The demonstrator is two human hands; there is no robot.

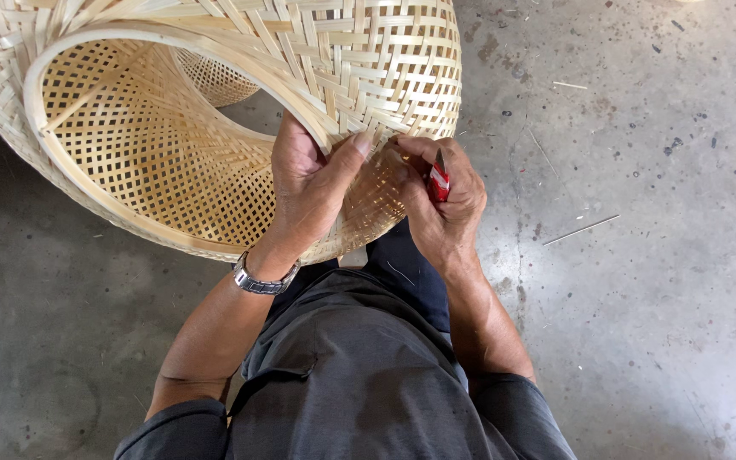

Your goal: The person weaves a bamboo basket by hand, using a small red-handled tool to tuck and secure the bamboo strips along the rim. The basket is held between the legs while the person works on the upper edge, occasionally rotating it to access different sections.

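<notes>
Basket [215, 111] on its side, resting against lap, open mouth toward camera; likely tilted so rim sits within reach. Left hand [308, 183] clamped on rim, thumb over outer weave, fingers inside, seemingly steadying it. Watch [261, 279] on that wrist. Right hand [445, 204] closed around red tool [439, 181], tip at weave just beside left thumb. Pale bamboo strips, open lattice inside, tighter plaiting outside. Slivers [581, 230] on concrete floor [641, 341] at right.

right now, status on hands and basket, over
Left hand gripping woven bamboo basket rim. Right hand shut on small red tool at the weave. Nothing blocking.
</notes>
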